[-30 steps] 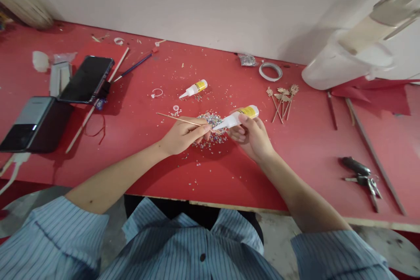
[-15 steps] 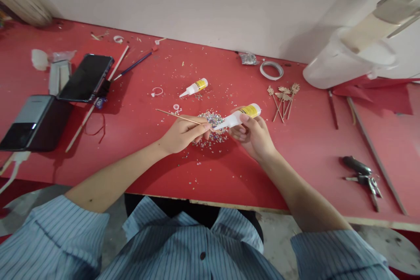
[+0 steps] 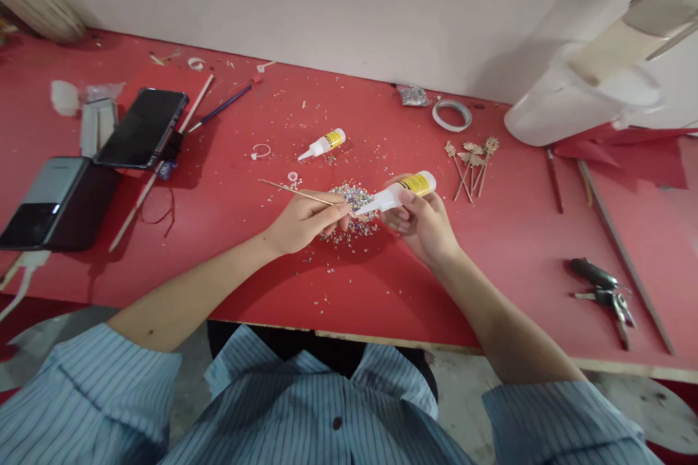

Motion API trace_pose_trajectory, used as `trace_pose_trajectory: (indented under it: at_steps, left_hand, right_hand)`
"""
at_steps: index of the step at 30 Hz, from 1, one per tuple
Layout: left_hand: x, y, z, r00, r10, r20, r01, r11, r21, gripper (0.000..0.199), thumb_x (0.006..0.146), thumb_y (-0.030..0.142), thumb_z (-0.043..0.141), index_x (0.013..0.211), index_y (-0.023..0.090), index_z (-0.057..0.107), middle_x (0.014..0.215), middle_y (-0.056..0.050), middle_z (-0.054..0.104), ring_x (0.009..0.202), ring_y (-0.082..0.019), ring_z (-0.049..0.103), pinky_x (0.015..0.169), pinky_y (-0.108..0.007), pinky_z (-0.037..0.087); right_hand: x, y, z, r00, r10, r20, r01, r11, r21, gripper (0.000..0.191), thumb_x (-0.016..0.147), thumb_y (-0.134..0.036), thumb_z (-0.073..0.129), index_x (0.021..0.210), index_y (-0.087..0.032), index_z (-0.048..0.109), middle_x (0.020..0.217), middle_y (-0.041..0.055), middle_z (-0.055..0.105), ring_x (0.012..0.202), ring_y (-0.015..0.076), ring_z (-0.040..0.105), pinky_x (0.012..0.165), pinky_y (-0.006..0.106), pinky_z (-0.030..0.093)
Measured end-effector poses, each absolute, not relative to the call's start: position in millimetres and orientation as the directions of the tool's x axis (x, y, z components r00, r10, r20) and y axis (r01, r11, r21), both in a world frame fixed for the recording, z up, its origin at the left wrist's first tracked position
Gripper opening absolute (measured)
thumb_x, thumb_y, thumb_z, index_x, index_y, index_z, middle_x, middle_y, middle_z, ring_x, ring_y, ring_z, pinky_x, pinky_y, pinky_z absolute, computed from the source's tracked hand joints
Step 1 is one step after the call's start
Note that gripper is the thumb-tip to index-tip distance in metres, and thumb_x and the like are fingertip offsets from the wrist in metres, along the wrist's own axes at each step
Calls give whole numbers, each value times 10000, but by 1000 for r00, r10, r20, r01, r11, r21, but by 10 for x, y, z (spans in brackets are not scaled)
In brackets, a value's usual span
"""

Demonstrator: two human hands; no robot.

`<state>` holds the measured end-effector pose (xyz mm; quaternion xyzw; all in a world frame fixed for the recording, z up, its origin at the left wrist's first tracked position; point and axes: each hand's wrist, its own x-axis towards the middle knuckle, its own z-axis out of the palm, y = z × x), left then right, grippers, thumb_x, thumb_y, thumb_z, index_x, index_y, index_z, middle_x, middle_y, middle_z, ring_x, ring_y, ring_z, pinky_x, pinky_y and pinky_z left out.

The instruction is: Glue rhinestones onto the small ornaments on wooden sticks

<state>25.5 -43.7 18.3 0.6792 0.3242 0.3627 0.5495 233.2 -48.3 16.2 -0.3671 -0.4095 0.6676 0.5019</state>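
My left hand [image 3: 306, 224] pinches a thin wooden stick [image 3: 289, 189] that slants up to the left. In my right hand [image 3: 422, 225] is a white glue bottle [image 3: 388, 197] with a yellow label, tilted so that its nozzle points left and down at my left fingertips. Whatever sits at the stick's end is mostly hidden by those fingers. Beneath both hands lies a pile of small shiny gems [image 3: 357, 229], scattered over the red table [image 3: 262, 290]. A second glue bottle [image 3: 323, 144] lies on its side behind the pile.
Several leaf-topped sticks [image 3: 473, 160], a tape roll [image 3: 451, 115] and a white bucket [image 3: 572, 98] are at the right and back. Keys [image 3: 608, 298] lie at the right front. On the left are a phone [image 3: 144, 128], a dark box [image 3: 59, 203] and a blue brush [image 3: 226, 103].
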Motion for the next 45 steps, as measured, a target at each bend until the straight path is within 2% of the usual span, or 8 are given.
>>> trace_pose_trajectory:
  at_steps: [9, 17, 23, 28, 33, 37, 45]
  left_hand:
    - [252, -439, 177, 526, 839, 139, 43, -190, 981, 299, 922, 221, 459, 672, 139, 600, 611, 2, 545, 497, -60, 453, 472, -192, 362]
    - [235, -422, 108, 535, 835, 128, 54, -184, 981, 280, 928, 268, 461, 732, 140, 614, 670, -11, 587, 510, -63, 465, 474, -183, 386]
    - [231, -411, 115, 541, 832, 125, 95, -208, 974, 292, 929, 270, 454, 716, 140, 607, 636, -3, 571, 495, -64, 457, 471, -182, 385]
    - [235, -416, 145, 544, 829, 127, 112, -222, 969, 297, 933, 248, 453, 698, 140, 599, 628, 7, 557, 497, -59, 462, 487, -186, 374]
    - [239, -424, 177, 547, 823, 152, 120, -257, 959, 315, 942, 260, 446, 697, 141, 605, 608, 6, 545, 507, -68, 464, 501, -206, 359]
    - [241, -426, 193, 545, 822, 165, 141, -284, 948, 326, 945, 268, 437, 697, 141, 607, 570, 12, 516, 506, -75, 461, 499, -209, 354]
    - [250, -429, 192, 544, 822, 170, 131, -283, 950, 343, 950, 292, 429, 701, 144, 612, 551, 14, 499, 492, -77, 454, 479, -205, 354]
  right_hand:
    - [2356, -480, 139, -202, 977, 67, -337, -5, -942, 194, 767, -317, 717, 873, -205, 599, 578, -69, 419, 436, 32, 305, 413, 217, 214]
    - [2402, -530, 205, -133, 983, 128, -63, 121, -991, 265, 731, -384, 735, 896, -224, 602, 698, -17, 513, 536, 79, 424, 442, 230, 308]
    - [2409, -559, 261, -121, 979, 163, 30, 168, -985, 266, 719, -384, 739, 888, -225, 610, 716, -2, 525, 580, 102, 459, 470, 243, 338]
    - [2380, -524, 209, -118, 989, 94, -102, 83, -991, 274, 717, -399, 739, 875, -225, 599, 672, -24, 502, 505, 73, 400, 433, 231, 297]
    - [2350, -490, 179, -192, 981, -19, -284, -74, -956, 248, 741, -372, 719, 873, -205, 592, 533, -83, 366, 425, 44, 293, 413, 218, 235]
    - [2337, -481, 197, -221, 968, -122, -327, -191, -926, 250, 733, -376, 718, 824, -193, 572, 511, -92, 318, 423, 41, 273, 407, 209, 206]
    - [2335, -462, 161, -285, 943, -172, -386, -277, -880, 302, 787, -355, 665, 681, -192, 433, 531, -86, 312, 425, 32, 252, 402, 191, 200]
